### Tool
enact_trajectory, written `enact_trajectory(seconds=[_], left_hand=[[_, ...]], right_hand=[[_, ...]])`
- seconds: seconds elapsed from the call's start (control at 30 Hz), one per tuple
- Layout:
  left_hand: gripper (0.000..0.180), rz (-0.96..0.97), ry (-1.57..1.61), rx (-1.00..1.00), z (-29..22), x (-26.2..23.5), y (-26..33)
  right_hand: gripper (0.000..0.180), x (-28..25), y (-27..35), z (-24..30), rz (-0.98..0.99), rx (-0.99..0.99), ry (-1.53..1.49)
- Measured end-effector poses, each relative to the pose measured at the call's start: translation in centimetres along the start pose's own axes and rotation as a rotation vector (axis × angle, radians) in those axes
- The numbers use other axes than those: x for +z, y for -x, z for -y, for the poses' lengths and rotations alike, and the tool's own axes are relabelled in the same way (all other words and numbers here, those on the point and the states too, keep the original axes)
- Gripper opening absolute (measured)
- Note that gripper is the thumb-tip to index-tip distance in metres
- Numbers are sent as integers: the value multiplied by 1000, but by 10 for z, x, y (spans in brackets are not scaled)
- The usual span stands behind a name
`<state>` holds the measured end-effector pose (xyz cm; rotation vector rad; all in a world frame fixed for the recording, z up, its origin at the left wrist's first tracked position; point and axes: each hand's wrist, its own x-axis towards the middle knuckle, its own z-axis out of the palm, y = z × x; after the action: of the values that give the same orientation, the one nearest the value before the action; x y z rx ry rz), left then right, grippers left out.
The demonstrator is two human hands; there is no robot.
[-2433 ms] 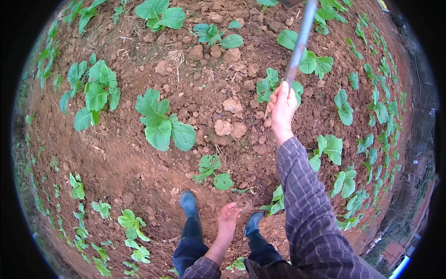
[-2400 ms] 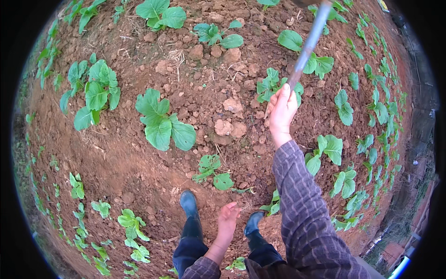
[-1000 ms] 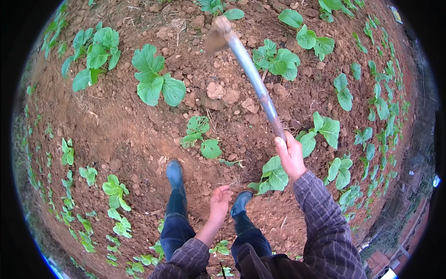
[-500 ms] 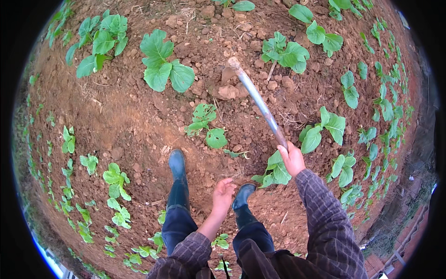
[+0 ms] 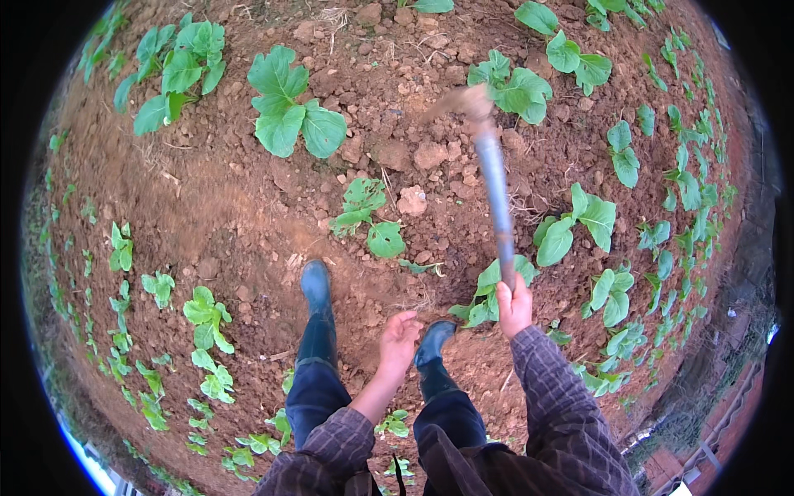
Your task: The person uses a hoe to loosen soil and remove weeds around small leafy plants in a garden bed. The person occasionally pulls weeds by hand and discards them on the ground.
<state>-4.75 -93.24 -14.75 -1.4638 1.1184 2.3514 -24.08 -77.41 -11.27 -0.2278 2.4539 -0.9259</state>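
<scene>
My right hand [image 5: 514, 307] is wrapped round the lower end of a short hoe [image 5: 495, 182] with a grey, dirt-marked handle. The hoe slants up and away from me, and its soil-coloured head is smeared by motion above the ground. Low in the middle, my left hand [image 5: 399, 341] hangs over the soil near my right boot, its fingers loosely bent and apart with nothing visible in them. A leafy plant with holes in its leaves [image 5: 364, 207] grows left of the handle. Another leafy plant [image 5: 490, 291] is partly behind my right hand and the handle.
Reddish loose soil [image 5: 223, 198] with clods spreads all round. A larger clod [image 5: 412, 201] lies beside the holed plant. Big green seedlings stand at the far left [image 5: 285, 103], far right [image 5: 521, 93] and right [image 5: 579, 223]. My boots [image 5: 316, 289] stand between rows of smaller plants.
The hoe's head has come up off the soil and swung right, with the handle now steeper in view. My right hand has shifted slightly left and down. A clod now shows beside the holed plant.
</scene>
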Motion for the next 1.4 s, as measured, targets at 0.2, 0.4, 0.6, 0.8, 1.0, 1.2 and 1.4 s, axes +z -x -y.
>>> enact_trajectory(seconds=[0.2, 0.4, 0.6, 0.8, 1.0, 1.2, 1.4], left_hand=[[26, -2, -53, 36, 7, -5, 4], [26, -14, -51, -9, 7, -7, 8], [25, -19, -38, 0, 7, 2, 10], [25, 1, -46, 13, 16, -3, 7], [26, -8, -46, 41, 19, -16, 6], [27, -77, -36, 35, 19, -17, 6], [28, -69, -82, 49, 6, -10, -2]], right_hand=[[31, -8, 11, 20, 87, 127, 37], [30, 28, -8, 81, -43, -255, -424], [34, 55, 20, 9, 165, 98, 70], [27, 20, 22, 74, 0, -70, -146], [42, -1, 106, 62, -30, -153, -455], [25, -6, 142, 44, 54, 121, 24], [35, 34, 57, 27, 105, 207, 59]])
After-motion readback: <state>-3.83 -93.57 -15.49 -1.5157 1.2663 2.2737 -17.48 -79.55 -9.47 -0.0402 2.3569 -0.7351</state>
